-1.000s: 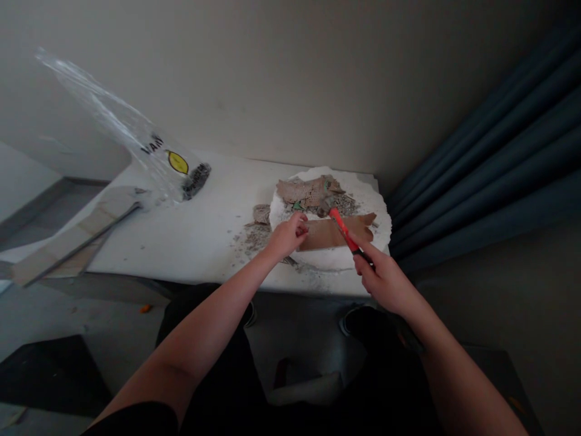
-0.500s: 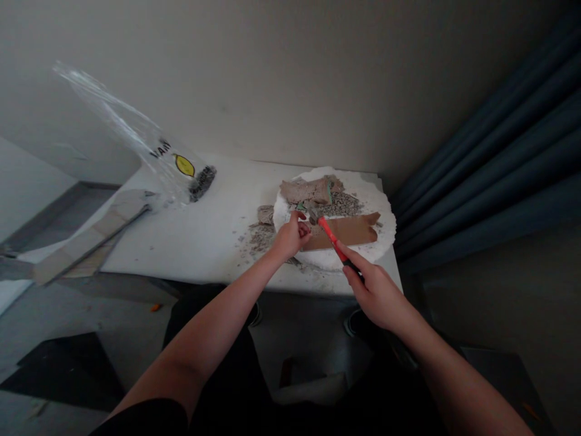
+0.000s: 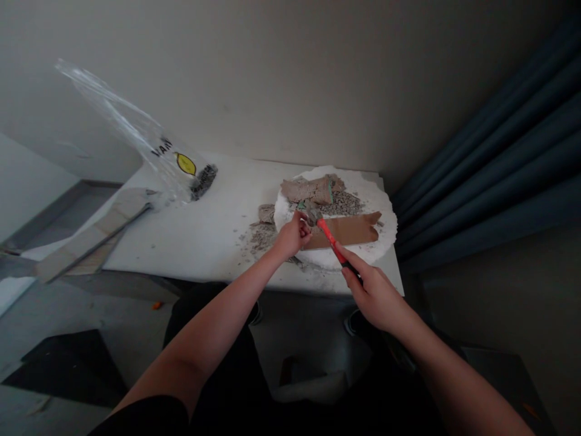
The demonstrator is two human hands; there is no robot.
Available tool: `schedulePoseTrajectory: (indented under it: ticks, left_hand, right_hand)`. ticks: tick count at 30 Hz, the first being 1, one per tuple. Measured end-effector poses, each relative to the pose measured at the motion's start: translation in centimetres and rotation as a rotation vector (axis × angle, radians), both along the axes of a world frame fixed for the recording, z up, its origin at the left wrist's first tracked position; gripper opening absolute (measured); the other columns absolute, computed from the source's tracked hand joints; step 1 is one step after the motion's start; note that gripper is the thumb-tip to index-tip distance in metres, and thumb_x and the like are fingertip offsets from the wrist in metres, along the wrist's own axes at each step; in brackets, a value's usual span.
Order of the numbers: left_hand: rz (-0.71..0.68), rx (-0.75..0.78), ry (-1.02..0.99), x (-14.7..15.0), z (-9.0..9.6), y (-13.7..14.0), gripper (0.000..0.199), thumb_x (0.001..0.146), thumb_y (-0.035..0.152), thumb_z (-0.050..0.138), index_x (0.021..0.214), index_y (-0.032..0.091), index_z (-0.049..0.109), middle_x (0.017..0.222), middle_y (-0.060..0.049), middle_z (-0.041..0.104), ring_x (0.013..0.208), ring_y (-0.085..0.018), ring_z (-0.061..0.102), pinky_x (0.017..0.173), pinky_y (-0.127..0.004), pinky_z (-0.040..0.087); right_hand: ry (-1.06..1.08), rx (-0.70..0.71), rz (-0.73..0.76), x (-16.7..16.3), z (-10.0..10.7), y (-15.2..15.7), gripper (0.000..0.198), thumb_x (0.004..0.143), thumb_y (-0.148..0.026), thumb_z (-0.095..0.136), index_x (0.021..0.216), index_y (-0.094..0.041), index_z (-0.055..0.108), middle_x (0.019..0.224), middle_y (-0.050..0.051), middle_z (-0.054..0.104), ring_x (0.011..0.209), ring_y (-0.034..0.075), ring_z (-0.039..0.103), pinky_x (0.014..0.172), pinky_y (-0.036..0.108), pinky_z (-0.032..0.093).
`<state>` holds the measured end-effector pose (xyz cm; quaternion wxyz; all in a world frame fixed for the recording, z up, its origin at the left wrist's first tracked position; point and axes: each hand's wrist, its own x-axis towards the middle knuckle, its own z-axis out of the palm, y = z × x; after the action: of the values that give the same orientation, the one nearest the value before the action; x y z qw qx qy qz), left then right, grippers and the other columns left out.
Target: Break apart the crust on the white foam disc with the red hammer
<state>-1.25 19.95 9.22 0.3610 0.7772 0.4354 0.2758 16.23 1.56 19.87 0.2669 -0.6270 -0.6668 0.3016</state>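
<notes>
My right hand (image 3: 371, 283) is wrapped around the black end of a hammer (image 3: 330, 235) with a red and black handle. The hammer's head lies low, right beside the fingertips of my left hand (image 3: 291, 236). Those left fingers are curled in a pinch; whatever sits between them is too small or hidden to make out. Under both runs a brown cardboard strip (image 3: 351, 231) with a torn right end, lying on a white round sheet (image 3: 385, 209) with a wavy edge. Behind the hammer head are a cracked grey-brown slab (image 3: 307, 191) and a heap of grey crumbs (image 3: 342, 204).
More rubble (image 3: 261, 239) is scattered over the white tabletop (image 3: 204, 233) left of the sheet. A clear plastic bag (image 3: 175, 163) with dark bits at its bottom stands at the back left, near a long dark bar (image 3: 102, 242). A blue curtain (image 3: 494, 157) hangs at right.
The hammer head has come down slightly, closer to the left fingertips. My left fingers have drawn in a little. The slab and cardboard look unmoved.
</notes>
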Motion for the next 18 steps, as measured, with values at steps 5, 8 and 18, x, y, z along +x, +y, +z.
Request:
schedulePoseTrajectory:
  ticks: [5, 8, 18]
  left_hand:
    - [0.037, -0.048, -0.078, 0.2, 0.1, 0.0, 0.056, 0.072, 0.021, 0.069, 0.120, 0.021, 0.040, 0.085, 0.001, 0.063, 0.070, -0.011, 0.056, 0.068, -0.028, 0.044]
    - [0.017, -0.036, -0.053, -0.1, 0.2, 0.4, 0.061, 0.069, 0.017, 0.068, 0.123, 0.020, 0.040, 0.097, -0.002, 0.065, 0.073, -0.011, 0.057, 0.070, -0.028, 0.046]
    - [0.291, 0.036, 0.472, -4.3, 2.9, 1.9, 0.042, 0.081, 0.016, 0.052, 0.122, 0.020, 0.047, 0.106, -0.008, 0.068, 0.089, -0.019, 0.065, 0.082, -0.033, 0.047]
  right_hand:
    - [0.015, -0.011, -0.002, 0.3, -0.4, 0.3, 0.054, 0.100, -0.026, 0.042, 0.154, -0.025, 0.039, 0.130, 0.010, 0.067, 0.109, 0.024, 0.067, 0.091, 0.038, 0.053]
    - [0.038, 0.020, -0.004, 0.5, -0.8, 0.4, 0.055, 0.100, -0.027, 0.043, 0.155, -0.025, 0.037, 0.136, 0.011, 0.064, 0.115, 0.025, 0.065, 0.095, 0.040, 0.051]
    - [-0.001, -0.007, 0.036, 0.3, -1.5, 0.7, 0.055, 0.100, -0.027, 0.041, 0.154, -0.026, 0.039, 0.132, 0.011, 0.066, 0.118, 0.029, 0.063, 0.099, 0.046, 0.048]
